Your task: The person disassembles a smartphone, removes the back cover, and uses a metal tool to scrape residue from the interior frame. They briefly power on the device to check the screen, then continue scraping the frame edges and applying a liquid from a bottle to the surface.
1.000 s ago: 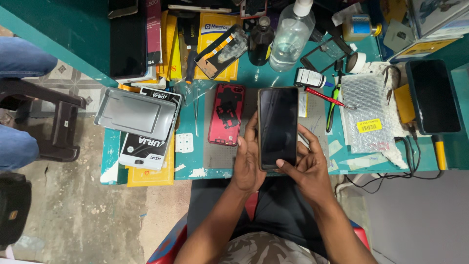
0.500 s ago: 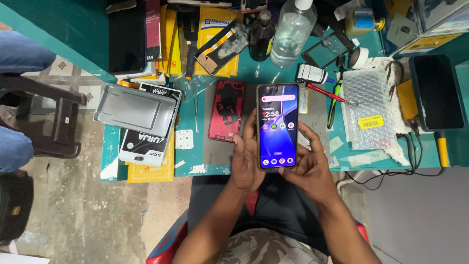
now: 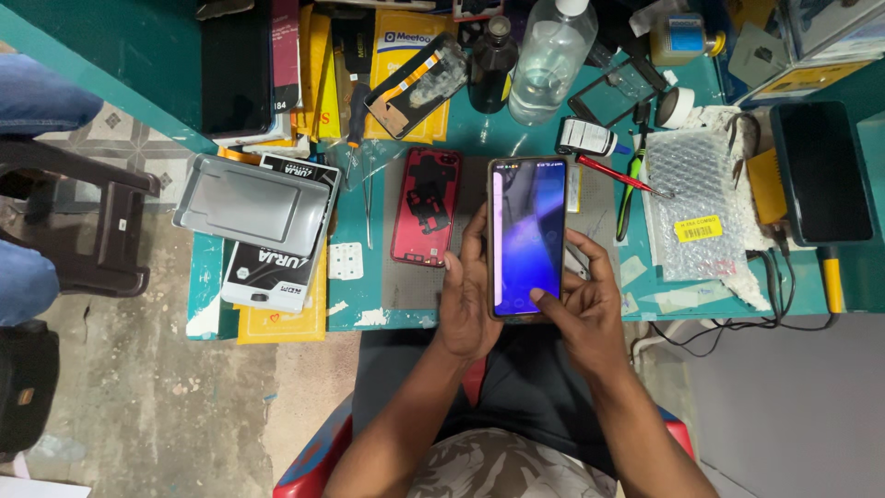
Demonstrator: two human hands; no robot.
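A smartphone (image 3: 527, 235) with a lit blue screen is held upright over the front edge of the teal workbench (image 3: 359, 304). My left hand (image 3: 466, 295) grips its left side from behind. My right hand (image 3: 585, 309) holds the right side, with the thumb touching the lower part of the screen. Just left of the phone, a red phone back cover (image 3: 426, 205) lies on a grey mat (image 3: 406, 286).
A grey plastic tray (image 3: 253, 205) rests on a box at the left. At the back stand a clear bottle (image 3: 551, 60) and a dark bottle (image 3: 493, 63). Bubble wrap (image 3: 696, 212), a red-tipped tool (image 3: 618, 175) and a black phone (image 3: 820, 171) lie at right. A person's leg (image 3: 28, 277) is far left.
The phone's screen went from dark to a lit home screen, and now shows a plain blue picture. My right thumb has moved on the lower screen; both hands keep their hold.
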